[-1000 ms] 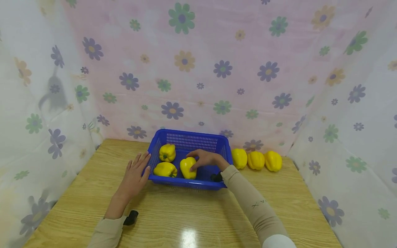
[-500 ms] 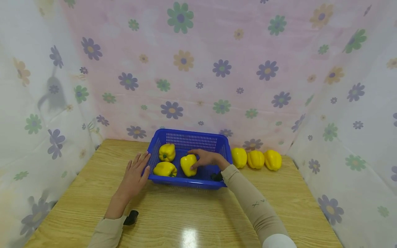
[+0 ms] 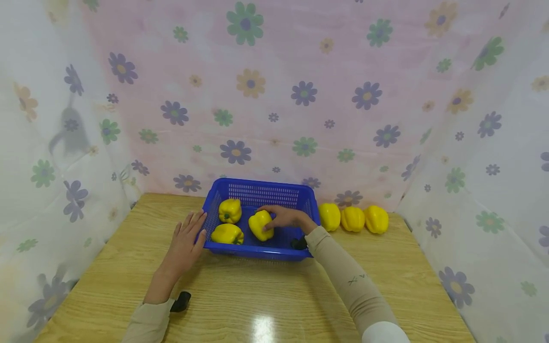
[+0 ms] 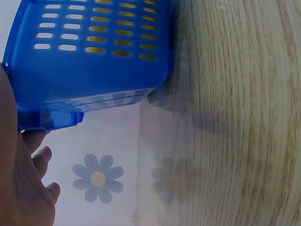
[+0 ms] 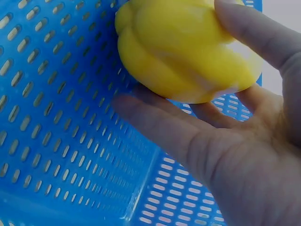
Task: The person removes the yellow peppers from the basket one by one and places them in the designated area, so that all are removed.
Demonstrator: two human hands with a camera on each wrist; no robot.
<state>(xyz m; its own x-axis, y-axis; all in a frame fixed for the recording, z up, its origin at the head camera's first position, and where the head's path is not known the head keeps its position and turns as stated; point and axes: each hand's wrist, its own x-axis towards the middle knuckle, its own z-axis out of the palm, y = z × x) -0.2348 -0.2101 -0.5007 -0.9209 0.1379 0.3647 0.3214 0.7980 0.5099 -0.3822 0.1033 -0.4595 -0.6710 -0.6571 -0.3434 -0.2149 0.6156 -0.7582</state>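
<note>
Inside a blue plastic basket (image 3: 257,252), my right hand (image 3: 284,217) holds a yellow bell pepper (image 3: 259,226) between thumb and fingers. The right wrist view shows the thumb on one side of this pepper (image 5: 183,52) and the fingers round its other side. Two more yellow bell peppers lie in the basket's left part: one at the back (image 3: 230,211), the other, a front pepper (image 3: 227,234), on its side. My left hand (image 3: 183,244) rests against the basket's left rim with its fingers extended. In the left wrist view, its fingers are beside the basket's rim (image 4: 51,120).
Three yellow bell peppers stand in a row on the wooden table (image 3: 240,295) to the right of the basket: a left one (image 3: 329,217), a middle one (image 3: 353,219) and a right one (image 3: 376,219). A flowered curtain (image 3: 274,95) rises behind the table and at both sides.
The pepper in my right hand has tilted and shifted slightly up within the basket. My left hand stays at the rim, and the other peppers keep their places.
</note>
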